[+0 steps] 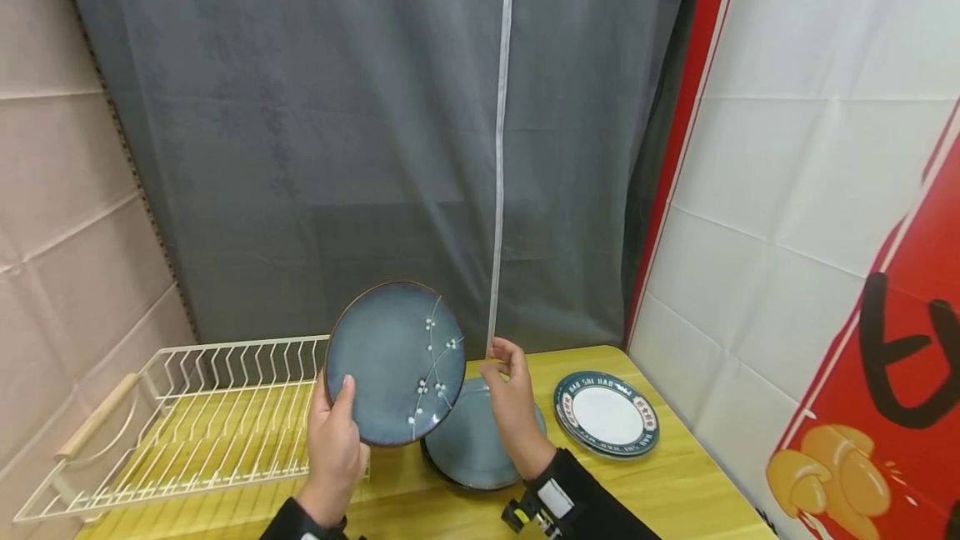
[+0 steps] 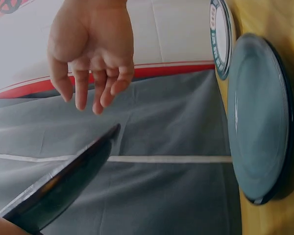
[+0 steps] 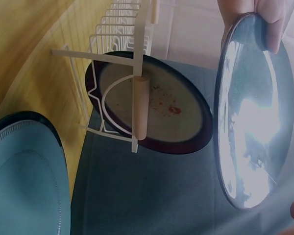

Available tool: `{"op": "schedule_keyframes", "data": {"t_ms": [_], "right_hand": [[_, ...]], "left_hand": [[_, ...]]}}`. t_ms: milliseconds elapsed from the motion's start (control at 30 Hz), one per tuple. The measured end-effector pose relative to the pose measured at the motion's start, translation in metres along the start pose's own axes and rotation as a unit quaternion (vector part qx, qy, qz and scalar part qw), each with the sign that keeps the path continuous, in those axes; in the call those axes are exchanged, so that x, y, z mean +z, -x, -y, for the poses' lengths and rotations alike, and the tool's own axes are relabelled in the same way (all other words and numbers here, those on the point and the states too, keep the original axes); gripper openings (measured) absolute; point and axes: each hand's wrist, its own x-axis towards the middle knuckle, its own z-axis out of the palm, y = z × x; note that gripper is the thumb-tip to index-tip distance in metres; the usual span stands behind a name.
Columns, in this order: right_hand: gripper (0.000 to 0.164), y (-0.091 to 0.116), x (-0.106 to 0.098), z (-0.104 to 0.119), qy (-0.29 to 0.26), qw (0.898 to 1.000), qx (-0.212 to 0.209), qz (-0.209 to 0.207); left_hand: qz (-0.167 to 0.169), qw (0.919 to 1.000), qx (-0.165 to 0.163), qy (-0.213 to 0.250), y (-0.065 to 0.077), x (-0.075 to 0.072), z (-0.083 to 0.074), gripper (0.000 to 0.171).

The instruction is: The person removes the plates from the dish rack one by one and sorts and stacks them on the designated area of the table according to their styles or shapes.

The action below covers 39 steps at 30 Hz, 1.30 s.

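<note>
My left hand point(image 1: 335, 448) grips a blue-grey plate point(image 1: 393, 357) by its lower left edge, thumb on the face. The plate is raised, and a white blossom branch runs down its right side. The right wrist view shows the same plate's glossy face and the left hand point(image 3: 257, 10) at its rim. My right hand point(image 1: 513, 402) hovers apart from that plate, fingers loosely bent around nothing; in the left wrist view the right hand point(image 2: 95, 44) is plainly empty. Below it a plain blue-grey plate point(image 1: 468, 448) lies on the table, partly hidden by the raised plate and right hand.
A white wire dish rack point(image 1: 187, 486) with wooden handles stands on the left. In it leans a dark-rimmed plate point(image 3: 186, 122) with a pale, red-marked centre. Green-rimmed white plates point(image 1: 606, 415) lie stacked on the right of the yellow table point(image 1: 697, 473). A grey curtain point(image 1: 300, 148) hangs behind.
</note>
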Motion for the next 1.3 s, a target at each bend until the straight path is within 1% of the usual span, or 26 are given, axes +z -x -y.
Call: {"op": "schedule_keyframes", "data": {"t_ms": [133, 267, 467, 567, 667, 800, 900, 1033, 1300], "right_hand": [[0.049, -0.004, 0.001, -0.003, 0.006, 1.000, -0.002, -0.016], [0.049, -0.006, 0.000, -0.005, 0.013, 1.000, -0.006, -0.022], [0.052, -0.008, -0.001, -0.005, 0.002, 1.000, -0.008, -0.006], [0.054, -0.008, -0.001, -0.005, -0.013, 1.000, -0.006, 0.001], [0.055, -0.007, -0.002, -0.005, -0.027, 1.000, -0.001, -0.004], [0.052, -0.006, -0.003, -0.005, -0.054, 0.998, 0.003, -0.022], [0.049, -0.006, -0.004, -0.005, -0.080, 0.997, 0.001, -0.023], [0.048, -0.005, -0.006, -0.006, -0.094, 0.995, -0.002, -0.022], [0.052, 0.000, -0.010, -0.011, -0.115, 0.993, -0.004, -0.022]], "left_hand": [[0.028, 0.9992, -0.011, 0.028, 0.005, 0.004, 0.004, 0.059], [0.056, 0.9969, -0.017, 0.053, 0.009, 0.008, 0.005, 0.060], [0.090, 0.9918, -0.023, 0.088, 0.013, 0.013, 0.009, 0.063], [0.105, 0.9883, -0.037, 0.104, 0.014, 0.015, 0.012, 0.064], [0.119, 0.9866, -0.046, 0.102, 0.014, 0.015, 0.015, 0.066], [0.133, 0.9861, -0.057, 0.082, 0.012, 0.017, 0.017, 0.069], [0.142, 0.9850, -0.068, 0.070, 0.010, 0.017, 0.017, 0.069], [0.152, 0.9830, -0.082, 0.064, 0.008, 0.018, 0.017, 0.067], [0.147, 0.9812, -0.111, 0.059, 0.007, 0.018, 0.022, 0.067]]}}
